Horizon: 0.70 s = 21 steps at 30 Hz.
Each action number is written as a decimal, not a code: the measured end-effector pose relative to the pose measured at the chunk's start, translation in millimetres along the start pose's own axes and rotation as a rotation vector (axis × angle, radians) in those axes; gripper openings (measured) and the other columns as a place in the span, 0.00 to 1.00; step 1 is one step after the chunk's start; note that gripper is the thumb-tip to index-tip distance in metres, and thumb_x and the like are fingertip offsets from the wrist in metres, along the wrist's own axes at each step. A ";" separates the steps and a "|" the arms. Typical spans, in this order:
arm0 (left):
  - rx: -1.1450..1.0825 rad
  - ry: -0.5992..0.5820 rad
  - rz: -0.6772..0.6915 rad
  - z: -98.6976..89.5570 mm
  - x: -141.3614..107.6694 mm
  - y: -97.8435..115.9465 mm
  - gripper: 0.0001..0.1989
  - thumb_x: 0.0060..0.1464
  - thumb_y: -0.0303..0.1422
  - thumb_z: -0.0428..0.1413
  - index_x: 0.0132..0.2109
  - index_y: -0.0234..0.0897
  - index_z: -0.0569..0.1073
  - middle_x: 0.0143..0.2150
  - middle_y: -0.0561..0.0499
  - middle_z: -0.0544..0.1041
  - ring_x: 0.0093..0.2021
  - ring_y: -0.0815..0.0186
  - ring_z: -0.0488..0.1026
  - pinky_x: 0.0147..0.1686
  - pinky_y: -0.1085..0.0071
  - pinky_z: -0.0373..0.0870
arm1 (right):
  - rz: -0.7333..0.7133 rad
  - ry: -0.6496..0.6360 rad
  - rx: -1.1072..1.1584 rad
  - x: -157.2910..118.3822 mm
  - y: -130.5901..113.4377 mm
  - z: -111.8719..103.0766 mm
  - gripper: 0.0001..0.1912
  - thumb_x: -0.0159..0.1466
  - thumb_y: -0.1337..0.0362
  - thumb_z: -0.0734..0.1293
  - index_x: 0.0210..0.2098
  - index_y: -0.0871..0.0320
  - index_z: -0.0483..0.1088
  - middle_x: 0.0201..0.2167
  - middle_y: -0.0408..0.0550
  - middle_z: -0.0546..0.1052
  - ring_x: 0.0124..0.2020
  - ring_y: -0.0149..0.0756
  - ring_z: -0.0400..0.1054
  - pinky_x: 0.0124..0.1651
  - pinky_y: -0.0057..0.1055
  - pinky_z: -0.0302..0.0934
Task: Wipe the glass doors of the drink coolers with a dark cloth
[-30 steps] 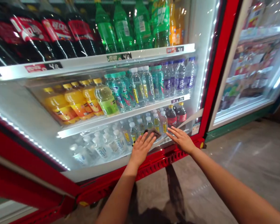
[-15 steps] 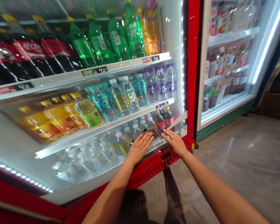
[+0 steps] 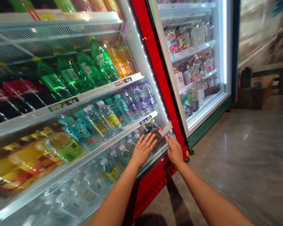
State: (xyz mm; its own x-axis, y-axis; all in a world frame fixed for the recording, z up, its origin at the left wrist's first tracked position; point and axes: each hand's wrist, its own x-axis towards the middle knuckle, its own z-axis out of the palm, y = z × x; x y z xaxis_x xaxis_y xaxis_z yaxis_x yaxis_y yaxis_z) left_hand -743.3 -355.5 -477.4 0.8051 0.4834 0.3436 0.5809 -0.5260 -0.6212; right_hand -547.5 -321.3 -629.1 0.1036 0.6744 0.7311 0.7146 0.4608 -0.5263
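Observation:
My left hand (image 3: 143,150) is stretched out with its fingers spread, in front of the lower shelves of a red-framed drinks fridge (image 3: 153,47). It seems to lie on the glass; the contact is not clear. A dark grey-brown patch (image 3: 158,137) shows just beside its fingertips, and I cannot tell whether it is a cloth or a reflection. My right hand (image 3: 174,151) is beside the fridge's lower right corner, fingers extended and partly foreshortened, with nothing visible in it. Behind the left hand stand small clear bottles (image 3: 124,152) with white caps.
Green soda bottles (image 3: 83,67), cola, orange drinks and water bottles (image 3: 141,99) fill the fridge shelves. A second lit fridge (image 3: 188,128) with a green base stands to the right. Farther right, a cardboard box (image 3: 261,94) sits on the shiny concrete floor (image 3: 247,157).
The view has swung right, so the fridge's contents sit farther left and more of the second fridge shows. My right hand's fingers are less spread; my left hand remains flat.

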 end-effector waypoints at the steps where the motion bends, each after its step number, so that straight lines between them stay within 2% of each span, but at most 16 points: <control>1: -0.006 -0.023 0.068 4.4 -5.1 3.3 0.25 0.66 0.26 0.48 0.67 0.44 0.66 0.73 0.53 0.61 0.75 0.62 0.49 0.75 0.56 0.38 | 0.021 0.014 0.006 0.5 2.2 0.5 0.49 0.57 0.81 0.60 0.74 0.48 0.48 0.67 0.57 0.66 0.67 0.53 0.60 0.63 0.52 0.62; 4: -0.007 -0.057 0.194 7.8 -21.6 1.2 0.23 0.68 0.30 0.47 0.67 0.46 0.67 0.73 0.56 0.62 0.75 0.64 0.51 0.75 0.58 0.38 | 0.053 -0.007 0.011 2.5 6.0 0.1 0.47 0.57 0.81 0.60 0.73 0.50 0.52 0.68 0.56 0.65 0.69 0.51 0.58 0.65 0.51 0.61; 6: 0.007 -0.052 0.198 4.1 -12.8 -7.9 0.24 0.68 0.30 0.47 0.68 0.45 0.66 0.73 0.56 0.60 0.75 0.64 0.51 0.75 0.59 0.39 | 0.084 -0.044 0.000 4.2 6.8 -1.0 0.44 0.57 0.81 0.60 0.71 0.52 0.57 0.68 0.55 0.65 0.69 0.48 0.57 0.66 0.49 0.59; 9: 0.048 0.010 0.052 2.1 38.3 -19.2 0.28 0.66 0.26 0.48 0.71 0.43 0.62 0.75 0.52 0.57 0.76 0.60 0.48 0.75 0.57 0.42 | 0.156 -0.055 -0.014 5.6 9.1 -2.4 0.41 0.57 0.81 0.60 0.68 0.53 0.62 0.68 0.55 0.66 0.69 0.47 0.58 0.67 0.46 0.58; 11: 0.046 0.053 -0.046 9.6 77.4 -17.8 0.28 0.65 0.27 0.50 0.71 0.43 0.62 0.75 0.48 0.55 0.76 0.56 0.46 0.74 0.53 0.45 | 0.205 -0.034 -0.020 5.0 13.1 -3.0 0.40 0.57 0.81 0.60 0.68 0.53 0.62 0.68 0.55 0.66 0.69 0.47 0.58 0.67 0.46 0.59; 13: 0.018 0.041 -0.019 24.0 100.2 -8.7 0.28 0.64 0.27 0.52 0.70 0.44 0.64 0.75 0.47 0.54 0.76 0.54 0.46 0.73 0.52 0.48 | 0.249 -0.005 -0.027 3.6 18.8 -3.5 0.41 0.58 0.81 0.60 0.68 0.52 0.61 0.68 0.55 0.66 0.69 0.46 0.58 0.67 0.46 0.59; 15: -0.017 -0.005 0.076 41.1 100.8 3.9 0.26 0.64 0.28 0.54 0.68 0.43 0.66 0.75 0.46 0.56 0.76 0.55 0.49 0.73 0.53 0.49 | 0.271 0.016 -0.032 2.7 24.8 -4.5 0.41 0.58 0.81 0.59 0.69 0.51 0.61 0.67 0.55 0.66 0.69 0.46 0.58 0.67 0.45 0.59; 19: -0.038 -0.060 0.300 63.8 79.2 17.1 0.20 0.66 0.31 0.53 0.63 0.42 0.72 0.72 0.49 0.63 0.73 0.59 0.57 0.74 0.55 0.48 | 0.232 0.008 -0.050 5.4 34.3 -8.5 0.40 0.58 0.81 0.58 0.68 0.54 0.62 0.68 0.56 0.65 0.71 0.45 0.55 0.69 0.45 0.57; 21: -0.022 -0.033 0.289 65.4 87.1 13.0 0.22 0.66 0.30 0.52 0.65 0.42 0.70 0.73 0.49 0.62 0.74 0.58 0.55 0.74 0.55 0.46 | 0.212 -0.011 -0.061 7.7 38.7 -10.9 0.40 0.57 0.82 0.58 0.68 0.54 0.62 0.69 0.55 0.63 0.72 0.45 0.53 0.70 0.47 0.54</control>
State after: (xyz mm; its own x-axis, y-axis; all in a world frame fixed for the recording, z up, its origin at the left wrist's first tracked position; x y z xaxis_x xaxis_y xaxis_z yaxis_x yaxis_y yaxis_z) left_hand -673.4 -274.4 -501.7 0.9336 0.3335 0.1313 0.3306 -0.6599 -0.6748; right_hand -511.6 -304.6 -639.1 0.2487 0.7586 0.6022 0.7185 0.2725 -0.6399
